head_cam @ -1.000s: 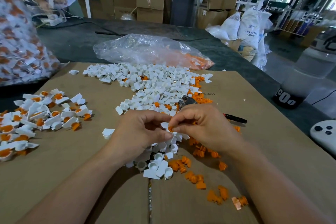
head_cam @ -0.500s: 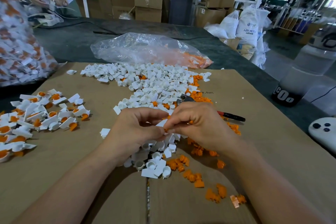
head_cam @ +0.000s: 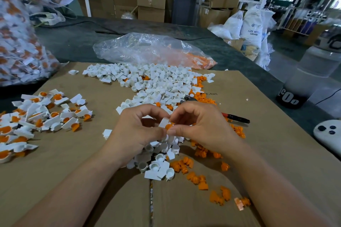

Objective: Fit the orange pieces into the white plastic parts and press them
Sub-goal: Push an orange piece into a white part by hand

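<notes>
Above cardboard sheet (head_cam: 73, 162): left hand (head_cam: 136, 129) pinches 1 white plastic part (head_cam: 163, 122) steady; right hand (head_cam: 199, 125) pinches 1 orange piece (head_cam: 168, 126) at its socket, thumbs meeting, likely to press.

A red-and-black-handled tool (head_cam: 235, 117) lies on the cardboard (head_cam: 267, 153) (a white controller (head_cam: 327, 134) sits nearby).

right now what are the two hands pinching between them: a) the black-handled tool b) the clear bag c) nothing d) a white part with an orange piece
d: the left hand and right hand meet at the fingertips on a white part with an orange piece at its lower end.
</notes>
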